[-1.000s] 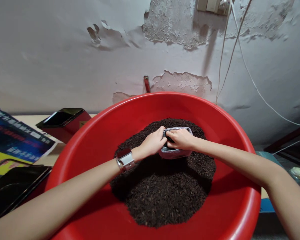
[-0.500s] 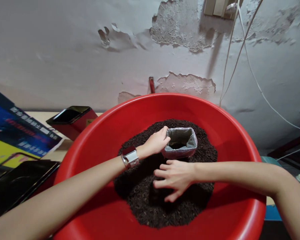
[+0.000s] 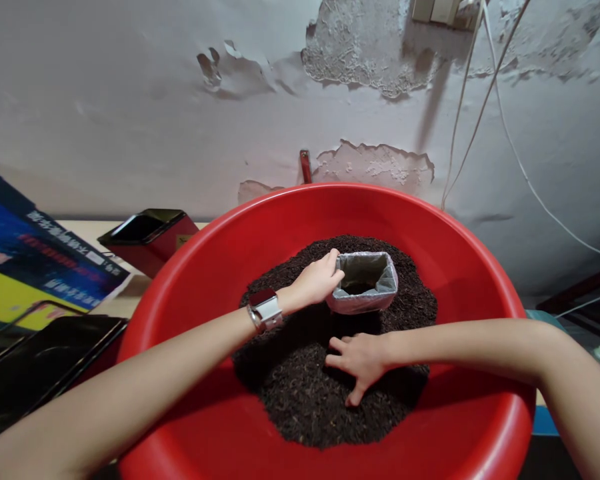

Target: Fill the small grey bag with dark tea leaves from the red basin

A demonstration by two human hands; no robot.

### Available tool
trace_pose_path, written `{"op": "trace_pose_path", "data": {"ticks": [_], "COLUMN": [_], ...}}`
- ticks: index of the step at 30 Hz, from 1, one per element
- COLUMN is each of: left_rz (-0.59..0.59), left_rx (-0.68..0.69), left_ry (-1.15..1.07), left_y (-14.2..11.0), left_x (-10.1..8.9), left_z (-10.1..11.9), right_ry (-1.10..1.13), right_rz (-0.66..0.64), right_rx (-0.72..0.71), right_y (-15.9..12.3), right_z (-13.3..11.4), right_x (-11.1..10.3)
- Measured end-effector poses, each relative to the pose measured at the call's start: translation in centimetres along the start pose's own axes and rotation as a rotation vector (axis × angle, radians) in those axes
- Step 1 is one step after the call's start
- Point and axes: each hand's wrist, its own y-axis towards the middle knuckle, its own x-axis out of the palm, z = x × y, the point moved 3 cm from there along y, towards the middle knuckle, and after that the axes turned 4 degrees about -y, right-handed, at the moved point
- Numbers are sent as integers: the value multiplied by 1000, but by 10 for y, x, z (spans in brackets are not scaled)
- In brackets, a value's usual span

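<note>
Dark loose tea leaves, or something that looks like them [image 3: 310,400], lie heaped in a big red basin [image 3: 220,253]. My left hand [image 3: 317,283], with a watch on the wrist, grips the left rim of a small box lined with a silvery bag [image 3: 363,303]. The box sits upright over the heap, and some dark stuff shows at its bottom. Just in front of it, my right hand [image 3: 363,363] is palm down with spread fingers, its fingertips touching or dipping into the leaves.
Left of the basin stand a dark red, black-rimmed container [image 3: 150,240] and a black tray-like object [image 3: 45,367]. A printed blue and yellow package [image 3: 40,253] lies behind them. White cables [image 3: 460,133] hang down the peeling wall [image 3: 130,100].
My right hand has moved slightly right and down into the leaves. My left hand keeps its hold on the lined box, which stays nearly in place.
</note>
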Motion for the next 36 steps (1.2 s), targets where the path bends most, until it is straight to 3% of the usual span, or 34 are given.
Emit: {"op": "trace_pose_path", "data": {"ticks": [5, 11, 15, 18, 22, 27, 29, 31, 33, 36], "left_rz": [-5, -5, -3, 0, 17, 3, 10, 25, 21, 3], "left_rx": [-1, -7, 0, 2, 7, 48, 66, 40, 13, 2], "left_ry": [3, 10, 15, 15, -2, -47, -88, -89, -59, -25], "left_y": [0, 0, 1, 0, 0, 2, 2, 2, 1, 1], "left_x": [0, 1, 2, 2, 2, 6, 7, 6, 4, 2], "left_z": [0, -1, -2, -2, -2, -8, -9, -9, -6, -2], "right_ry": [48, 23, -21, -51, -53, -47, -60, -93, -152, -237], "right_rz": [-87, -16, 28, 163, 458, 756, 817, 782, 659, 458], "right_rx": [43, 20, 2, -30, -9, 232, 369, 511, 602, 594], "right_y": [-1, 1, -1, -5, -15, -31, -39, -45, -48, -46], "right_z": [-1, -3, -8, -12, -5, 37, 58, 74, 84, 85], "right_x": [4, 12, 3, -18, -55, -92, -100, -104, -103, -97]}}
